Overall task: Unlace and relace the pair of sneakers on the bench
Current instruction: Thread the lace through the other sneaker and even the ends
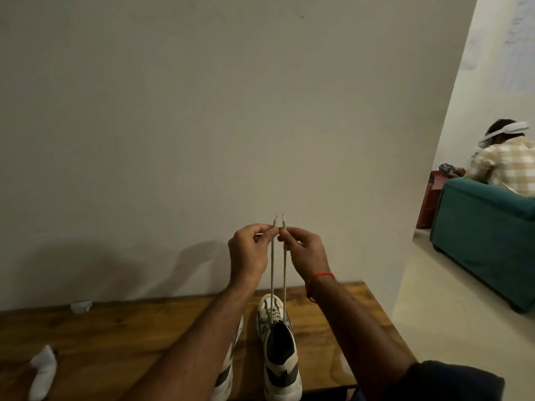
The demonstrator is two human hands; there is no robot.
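A wooden bench point(101, 337) is seen standing against a plain wall point(202, 111), and the pair of sneakers is set on it, toes toward the wall.

The right sneaker point(279, 351) is in full view, upright, its tongue and opening exposed. The lace point(284, 270) is threaded through what appear to be only the lowest eyelets near the toe; the upper eyelets appear empty, though this is too small to confirm. Both ends of the lace are drawn straight up and held level, side by side.

The left sneaker point(228, 369) is largely hidden behind the left forearm; whether it is laced cannot be told.

The left hand point(250, 250) is closed in a pinch on one lace end, just below its tip. The right hand point(304, 250) is closed in a pinch on the other end. The two hands are held close together, nearly touching at the fingertips.

Judgement: the right sneaker is taken to be unlaced and at the start of relacing, the ends being evened for length. The crossing through the remaining eyelets is judged to be left, and the state of the second shoe is unconfirmed.

Two pieces of white paper point(43, 371) point(81, 306) are noted on the bench at the left. A seated person point(503, 160) on a green sofa point(486, 241) is noted in the next room.
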